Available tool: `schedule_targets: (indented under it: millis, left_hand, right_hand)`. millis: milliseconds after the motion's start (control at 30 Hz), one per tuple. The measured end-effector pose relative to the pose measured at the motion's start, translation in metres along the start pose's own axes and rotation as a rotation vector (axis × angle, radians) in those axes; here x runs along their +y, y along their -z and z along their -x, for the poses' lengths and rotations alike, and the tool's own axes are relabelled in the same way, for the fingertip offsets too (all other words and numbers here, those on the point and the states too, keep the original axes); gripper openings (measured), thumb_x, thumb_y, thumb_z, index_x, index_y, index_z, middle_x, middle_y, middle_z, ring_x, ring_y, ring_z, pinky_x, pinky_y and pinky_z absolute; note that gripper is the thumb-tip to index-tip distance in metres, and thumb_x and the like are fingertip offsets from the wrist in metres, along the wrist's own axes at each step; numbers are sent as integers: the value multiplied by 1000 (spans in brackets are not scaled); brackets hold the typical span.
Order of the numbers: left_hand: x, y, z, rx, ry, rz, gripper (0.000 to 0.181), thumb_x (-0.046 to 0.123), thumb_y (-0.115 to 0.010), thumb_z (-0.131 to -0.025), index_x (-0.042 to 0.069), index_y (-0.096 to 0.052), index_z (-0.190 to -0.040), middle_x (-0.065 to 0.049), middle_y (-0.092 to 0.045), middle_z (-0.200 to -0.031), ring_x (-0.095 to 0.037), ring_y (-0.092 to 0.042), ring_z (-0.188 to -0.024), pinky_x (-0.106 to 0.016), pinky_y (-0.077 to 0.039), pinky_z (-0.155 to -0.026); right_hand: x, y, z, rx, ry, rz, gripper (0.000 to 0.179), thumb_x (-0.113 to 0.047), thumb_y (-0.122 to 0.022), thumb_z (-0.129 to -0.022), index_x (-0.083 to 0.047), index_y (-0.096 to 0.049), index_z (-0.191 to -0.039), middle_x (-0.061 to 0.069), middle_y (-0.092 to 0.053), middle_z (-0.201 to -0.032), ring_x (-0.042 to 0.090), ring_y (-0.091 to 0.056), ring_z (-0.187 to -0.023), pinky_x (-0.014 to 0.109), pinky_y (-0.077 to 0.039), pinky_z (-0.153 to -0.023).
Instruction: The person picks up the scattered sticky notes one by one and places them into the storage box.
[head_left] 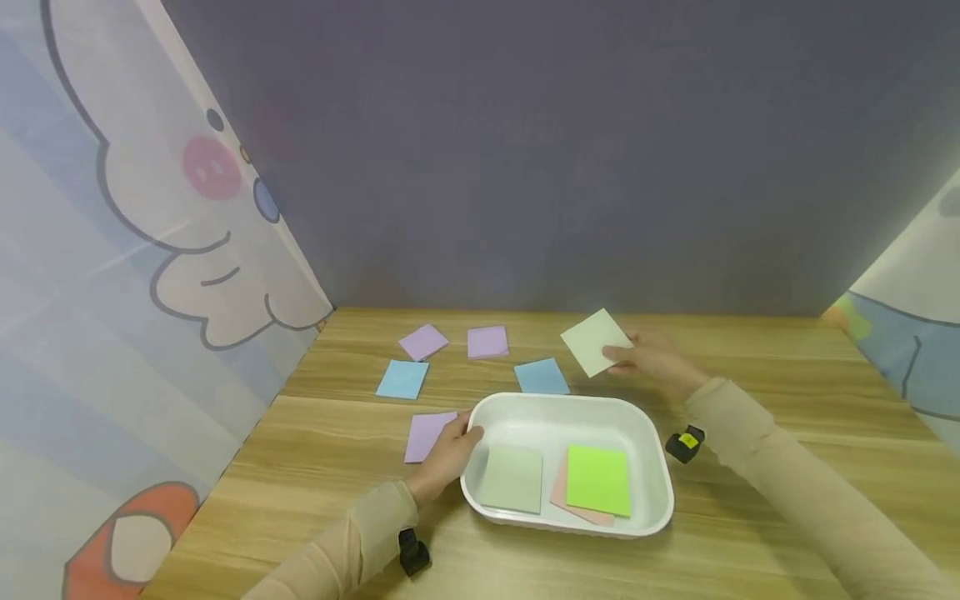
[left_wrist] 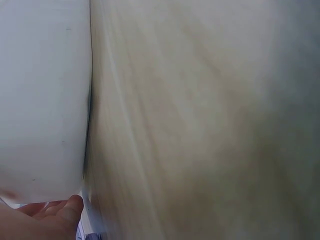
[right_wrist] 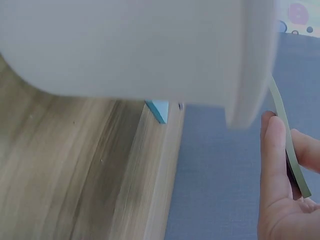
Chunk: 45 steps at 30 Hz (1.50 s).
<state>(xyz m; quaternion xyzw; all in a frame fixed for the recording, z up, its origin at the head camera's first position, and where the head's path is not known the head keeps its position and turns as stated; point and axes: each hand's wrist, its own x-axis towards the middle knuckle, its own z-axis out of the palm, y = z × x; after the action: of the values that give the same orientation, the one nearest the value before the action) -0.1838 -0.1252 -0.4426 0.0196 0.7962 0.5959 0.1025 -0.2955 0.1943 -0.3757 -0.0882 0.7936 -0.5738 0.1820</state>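
Note:
My right hand [head_left: 648, 358] pinches a pale green sticky note pad [head_left: 592, 340] between thumb and fingers, raised behind the white plastic tub [head_left: 660, 492]. In the right wrist view the pad [right_wrist: 283, 115] appears edge-on, slightly bent, in the hand [right_wrist: 285, 200]. At the tub's left end my left hand [head_left: 447, 454] grips the rim, thumb on top. The left wrist view has the fingers [left_wrist: 55, 212] against the tub's outer wall [left_wrist: 42, 100]. Inside the tub lie a pale green pad [head_left: 513, 479] and, to its right, a bright green pad [head_left: 598, 481] partly covering a pink one [head_left: 560, 490].
Purple pads [head_left: 423, 342], [head_left: 487, 342] and blue pads [head_left: 402, 379], [head_left: 542, 377] lie on the wooden table [head_left: 315, 467] behind the tub. Another purple pad [head_left: 427, 433] is beside the left hand. A dark grey panel [head_left: 525, 167] stands along the table's back edge.

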Motion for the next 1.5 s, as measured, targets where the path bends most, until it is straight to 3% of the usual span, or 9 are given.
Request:
schedule_targets:
  millis: [133,233,400,633,767,1067,1300,1500]
  left_hand:
    - [0,-1,0,-3,-6,0,46,17,-37,-98,-2,-32,-139,-25,-47,-131,-30,-57,-106,-38,-53,-82]
    - [0,-1,0,7,-5,0,46,17,-37,-98,-2,-34,-139,-24,-48,-130,-30,-57,-107,-39,-53,-83]
    - [1,-1,0,16,3,4,45,17,-38,-97,-2,-35,-138,-24,-50,-128,-30,-58,-105,-38,-54,-81]
    - [2,-1,2,11,5,0,45,17,-38,-97,-2,-34,-139,-24,-50,-128,-30,-58,-105,-39,-54,-82]
    - [3,-1,2,20,2,-11,45,16,-37,-97,-2,-34,-139,-24,-49,-130,-30,-57,-107,-38,-53,-83]
    - [3,0,3,26,-8,-30,45,16,-37,-97,-2,-35,-138,-25,-48,-130,-30,-57,-106,-38,-53,-82]
    - [1,0,2,23,-8,-37,45,16,-37,-97,-3,-35,-138,-25,-49,-129,-29,-57,-105,-37,-53,-82]
    - [0,-1,0,19,-8,-35,45,17,-37,-97,-1,-35,-138,-24,-47,-131,-29,-56,-107,-38,-53,-82]
  right_hand:
    - [-1,-3,7,-18,14,2,51,-20,-59,-89,9,-43,-127,10,-61,-101,21,-62,-92,36,-52,-87]
    - [-2,-6,11,-22,18,-9,48,-18,-59,-90,10,-44,-125,9,-61,-100,17,-62,-89,33,-53,-85]
    - [-1,-10,16,-39,29,-18,49,-17,-60,-89,12,-44,-125,13,-61,-106,11,-63,-87,31,-53,-84]
    - [-5,-13,26,-87,62,2,50,-16,-57,-91,11,-40,-129,21,-57,-115,13,-62,-91,28,-53,-83]
    - [-7,-14,29,-106,64,13,49,-17,-57,-90,11,-42,-127,19,-58,-113,13,-62,-90,26,-54,-81]
    - [-8,-14,35,-139,77,59,48,-17,-61,-88,12,-45,-123,19,-59,-110,17,-62,-90,30,-54,-80]
    - [-5,-17,37,-133,13,113,54,-18,-65,-84,6,-45,-129,18,-58,-115,17,-62,-88,30,-55,-78]
    - [-1,-15,38,-159,24,171,44,-19,-66,-84,5,-51,-118,15,-61,-108,20,-64,-85,34,-55,-78]
